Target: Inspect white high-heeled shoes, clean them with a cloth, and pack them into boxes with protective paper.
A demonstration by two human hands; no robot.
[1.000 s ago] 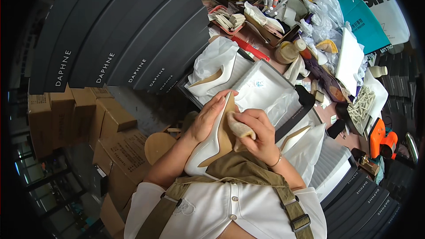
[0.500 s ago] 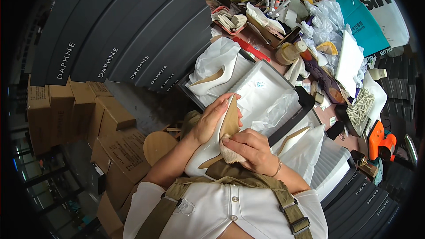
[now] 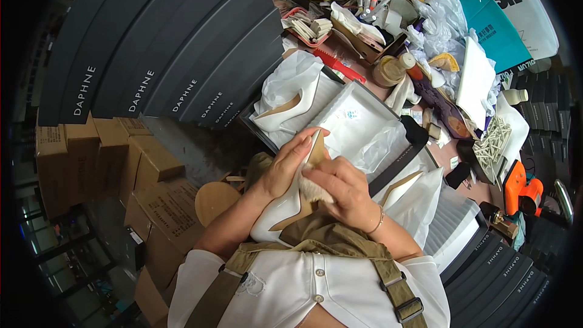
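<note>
A white high-heeled shoe point(image 3: 265, 223) lies against my lap with its tan sole turned up. My left hand point(image 3: 284, 167) is wrapped round its front part, thumb along the edge. Pinched in my right hand point(image 3: 345, 193) is a pale beige cloth pad point(image 3: 313, 189), pressed on the middle of the sole. Just beyond, an open grey shoebox point(image 3: 364, 109) has white paper inside. Another white pump point(image 3: 297, 104) rests on its side on tissue at the far left. To the right lies a further white shoe point(image 3: 398, 189), partly covered by white tissue.
Tall stacks of dark shoeboxes point(image 3: 164, 42) rise at the left, above brown cartons point(image 3: 167, 212) and a round wooden stool point(image 3: 217, 201). Across the cluttered table are a red brush point(image 3: 340, 65), a jar point(image 3: 388, 71), a box of white sticks point(image 3: 493, 146) and an orange heat gun point(image 3: 516, 187).
My right hand and the pad have slid up the sole toward the toe. My left hand keeps its hold on the shoe. The view has shifted slightly.
</note>
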